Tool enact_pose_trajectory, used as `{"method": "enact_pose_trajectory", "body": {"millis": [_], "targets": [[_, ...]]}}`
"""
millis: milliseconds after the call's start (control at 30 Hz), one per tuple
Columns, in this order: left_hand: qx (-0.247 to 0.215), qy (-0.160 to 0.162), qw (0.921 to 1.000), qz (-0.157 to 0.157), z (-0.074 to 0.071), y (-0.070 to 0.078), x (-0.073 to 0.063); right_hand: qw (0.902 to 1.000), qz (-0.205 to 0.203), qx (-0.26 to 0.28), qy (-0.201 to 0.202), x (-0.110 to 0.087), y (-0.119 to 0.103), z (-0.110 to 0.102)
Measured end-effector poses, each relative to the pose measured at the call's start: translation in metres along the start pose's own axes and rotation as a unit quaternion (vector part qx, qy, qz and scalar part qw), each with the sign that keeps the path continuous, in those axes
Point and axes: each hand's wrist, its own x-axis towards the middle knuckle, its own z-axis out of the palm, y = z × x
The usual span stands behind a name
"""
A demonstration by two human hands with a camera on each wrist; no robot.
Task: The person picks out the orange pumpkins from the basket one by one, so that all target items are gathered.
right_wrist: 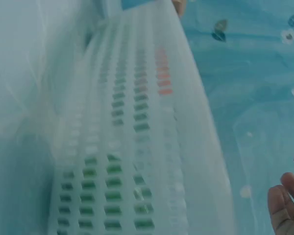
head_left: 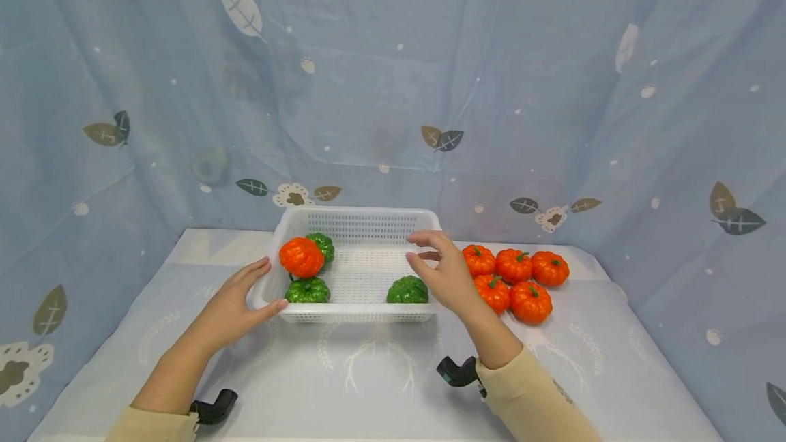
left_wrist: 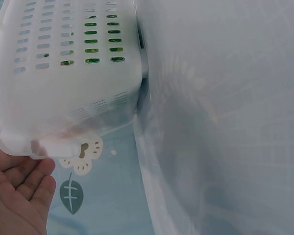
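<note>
A white slotted plastic basket (head_left: 362, 312) stands on the table. At its left end an orange toy pumpkin (head_left: 301, 256) leans against two green ones (head_left: 308, 290), and a third green pumpkin (head_left: 408, 290) lies in the front right corner. My left hand (head_left: 236, 307) spreads around the left front corner, fingertips and thumb at the rim. From the left wrist, those fingers (left_wrist: 36, 178) appear right under the rim. Over the basket's right end, my right hand (head_left: 445, 275) hangs with fingers and thumb apart, holding nothing. Its fingers (right_wrist: 286, 200) show beside the basket wall in the right wrist view.
Several orange pumpkins (head_left: 531, 303) lie grouped on the table right of the basket, just beyond my right hand. A blue patterned curtain (head_left: 381, 87) rises behind the table and along both sides. The pale tablecloth (head_left: 368, 387) stretches in front of the basket.
</note>
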Motion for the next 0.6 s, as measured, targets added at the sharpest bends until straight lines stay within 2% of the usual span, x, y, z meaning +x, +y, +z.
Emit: {"method": "enact_pose_trajectory", "body": {"millis": [200, 400, 600], "targets": [[0.000, 0.000, 1.0000, -0.003, 0.000, 0.000, -0.001, 0.9996, -0.016, 0.008, -0.020, 0.017, -0.009, 0.043], [-0.002, 0.001, 1.0000, 0.001, 0.000, 0.000, 0.000, 0.9988, -0.009, 0.020, -0.043, 0.030, -0.018, 0.077], [-0.003, 0.002, 1.0000, 0.001, 0.000, 0.001, -0.001, 0.9943, 0.023, -0.027, -0.100, 0.041, -0.021, 0.111]]}}
